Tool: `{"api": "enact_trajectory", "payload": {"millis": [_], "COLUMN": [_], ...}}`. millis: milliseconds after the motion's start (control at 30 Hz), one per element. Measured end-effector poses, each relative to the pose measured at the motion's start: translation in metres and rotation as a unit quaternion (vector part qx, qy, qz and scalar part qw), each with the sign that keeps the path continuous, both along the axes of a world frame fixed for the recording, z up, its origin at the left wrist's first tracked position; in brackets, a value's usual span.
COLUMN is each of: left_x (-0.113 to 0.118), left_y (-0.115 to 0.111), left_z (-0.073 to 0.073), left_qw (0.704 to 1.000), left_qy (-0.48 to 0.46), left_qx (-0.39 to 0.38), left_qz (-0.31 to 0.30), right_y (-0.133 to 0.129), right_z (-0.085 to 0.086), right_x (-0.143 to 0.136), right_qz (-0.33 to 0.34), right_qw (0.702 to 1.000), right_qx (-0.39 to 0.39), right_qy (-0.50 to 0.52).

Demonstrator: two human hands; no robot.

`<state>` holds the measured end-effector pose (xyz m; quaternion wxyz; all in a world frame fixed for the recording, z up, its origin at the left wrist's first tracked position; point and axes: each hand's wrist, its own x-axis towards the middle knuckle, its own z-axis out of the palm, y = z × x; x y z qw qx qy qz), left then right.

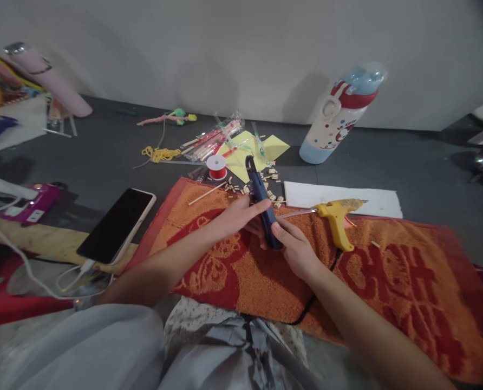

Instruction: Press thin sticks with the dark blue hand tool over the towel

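Observation:
My right hand (pixel 296 246) is closed around the lower end of a dark blue hand tool (pixel 261 197) with a dark, hooked tip. Its exact kind does not show clearly. From the other side, my left hand (pixel 243 216) is wrapped on the tool's middle, thumb laid across it. The tool points away from me, above an orange and red towel (pixel 266 287). Small cut pieces of wooden stick (pixel 271 196) lie scattered around its far end. One longer wooden stick (pixel 207 193) rests on the towel's far edge. Fingers behind the tool are partly hidden.
A yellow glue gun (pixel 335 219) lies right of my hands, near a white strip (pixel 347 197). Behind are a red ribbon spool (pixel 217 168), yellow paper (pixel 241 149), bagged sticks (pixel 213 138) and a bottle (pixel 331 124). A phone (pixel 117 225) on a cable sits left.

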<state>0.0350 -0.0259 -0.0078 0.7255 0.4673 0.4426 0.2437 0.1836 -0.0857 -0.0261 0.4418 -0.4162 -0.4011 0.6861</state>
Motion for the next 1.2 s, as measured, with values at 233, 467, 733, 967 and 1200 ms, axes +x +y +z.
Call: {"api": "enact_trajectory", "payload": {"millis": [233, 467, 733, 967, 1200], "left_x": [-0.032, -0.042, -0.034, -0.029, -0.028], "left_y": [0.024, 0.031, 0.038, 0.034, 0.034], "left_z": [0.002, 0.006, -0.006, -0.004, -0.006], "left_qw": [0.888, 0.797, 0.966, 0.978, 0.961], "left_qy": [0.278, 0.403, 0.099, 0.056, 0.135], "left_qx": [0.347, 0.441, 0.203, 0.131, 0.198], "left_qz": [0.116, 0.087, 0.125, 0.151, 0.141], "right_y": [-0.001, -0.004, -0.006, -0.006, -0.007], "right_z": [0.005, 0.007, 0.006, 0.003, 0.0], "right_x": [0.008, 0.007, 0.008, 0.009, 0.01], "right_qz": [0.011, 0.036, 0.056, 0.073, 0.078], "right_qw": [1.0, 0.998, 0.997, 0.995, 0.994], "right_qx": [-0.003, 0.03, 0.046, 0.051, 0.057], "right_qy": [-0.029, -0.039, -0.033, -0.049, -0.052]}}
